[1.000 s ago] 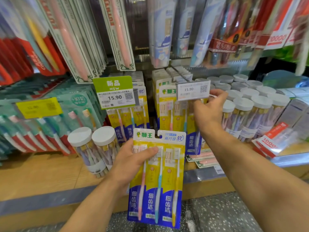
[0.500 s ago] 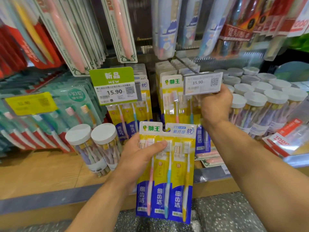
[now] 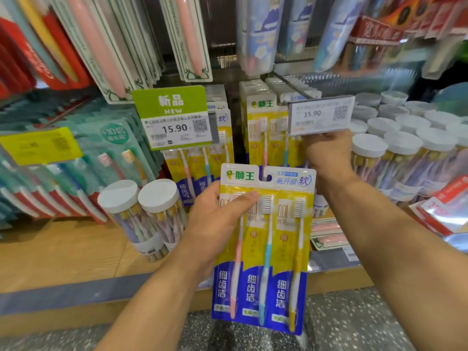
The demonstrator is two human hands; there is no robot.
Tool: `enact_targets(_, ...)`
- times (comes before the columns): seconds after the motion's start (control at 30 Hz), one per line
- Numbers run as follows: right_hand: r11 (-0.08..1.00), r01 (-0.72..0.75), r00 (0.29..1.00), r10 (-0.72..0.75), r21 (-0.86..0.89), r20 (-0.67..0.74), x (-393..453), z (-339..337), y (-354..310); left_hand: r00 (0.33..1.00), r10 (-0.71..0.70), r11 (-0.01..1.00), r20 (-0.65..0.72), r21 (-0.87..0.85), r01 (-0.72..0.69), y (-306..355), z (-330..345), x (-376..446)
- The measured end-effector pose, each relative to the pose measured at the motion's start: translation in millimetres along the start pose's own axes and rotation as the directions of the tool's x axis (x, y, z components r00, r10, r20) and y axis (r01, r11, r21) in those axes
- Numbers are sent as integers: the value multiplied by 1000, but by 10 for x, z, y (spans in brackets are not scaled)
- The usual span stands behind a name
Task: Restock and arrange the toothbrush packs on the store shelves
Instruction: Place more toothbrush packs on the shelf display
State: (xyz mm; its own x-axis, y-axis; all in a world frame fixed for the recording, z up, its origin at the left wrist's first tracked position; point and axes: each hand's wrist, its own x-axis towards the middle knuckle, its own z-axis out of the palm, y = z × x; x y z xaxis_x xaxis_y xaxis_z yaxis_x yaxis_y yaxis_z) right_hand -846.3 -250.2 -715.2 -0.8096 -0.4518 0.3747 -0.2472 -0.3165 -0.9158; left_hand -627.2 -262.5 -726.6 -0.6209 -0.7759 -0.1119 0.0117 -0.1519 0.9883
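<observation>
Yellow toothbrush pack [image 3: 263,249] gripped upright by left hand [image 3: 215,224] | right hand [image 3: 326,158] fingers curled under price tag [image 3: 320,115]

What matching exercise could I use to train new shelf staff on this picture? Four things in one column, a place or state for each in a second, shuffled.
Things
1. three-brush pack
2. white price tag
3. green NEW tag
4. two white-lidded jars

Places or states
A. standing on the wooden shelf
B. gripped in the left hand
C. in front of the left row of yellow packs
D. right hand just beneath it

Pairs: 1-B, 2-D, 3-C, 4-A
</observation>
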Motion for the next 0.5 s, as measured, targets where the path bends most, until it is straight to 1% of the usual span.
enact_targets(0.07,999,-19,1000,19,-38,18,-2,-30,16,1000,3,1000,-6,19,-3,18,7,-9)
enact_targets(0.17,993,-87,995,91,-85,45,-17,-104,2,1000,-1,999,-12,33,2,47,28,-42)
enact_targets(0.23,987,-118,992,122,-106,39,-32,-151,-13,1000,-6,999,-18,45,6,66,45,-71)
enact_targets(0.3,978,-108,994,110,-178,-1,-48,-216,-1,1000,-5,998,-31,64,7,70,56,-98)
enact_targets(0.37,958,-105,993,87,-268,-78,-35,-302,27,999,-9,996,-49,84,13,63,67,-121)
enact_targets(0.4,955,-112,992,90,-276,-90,-23,-338,30,998,-9,996,-55,91,14,56,69,-129)
enact_targets(0.43,957,-131,991,118,-261,-66,-21,-366,0,998,-8,995,-59,94,13,52,72,-137)
enact_targets(0.47,955,-176,984,180,-237,-6,-27,-387,-38,998,-3,995,-66,96,9,51,74,-147)
enact_targets(0.5,946,-256,958,275,-199,77,-53,-401,-97,997,6,995,-76,97,1,52,73,-155)
